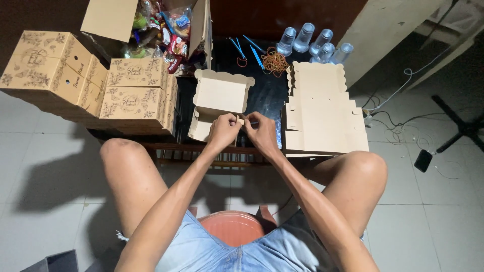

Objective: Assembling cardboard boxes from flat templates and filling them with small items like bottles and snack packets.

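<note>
I sit on a round orange plastic stool (233, 227), knees apart, both hands meeting at the near edge of the low dark table (267, 93). My left hand (223, 131) and right hand (260, 132) pinch a small tan cardboard flap (240, 121) between fingertips, both clenched on it. It belongs to the half-folded plain kraft box (219, 103) just past my hands at twelve o'clock, lid standing open, so this one is midway. At two o'clock a stack of flat scalloped cardboard blanks (322, 111) waits unfolded. At ten o'clock, finished printed kraft boxes (136, 95) sit stacked. Farther off lie orange rubber bands (274, 61) and clear plastic cups (312, 43).
</note>
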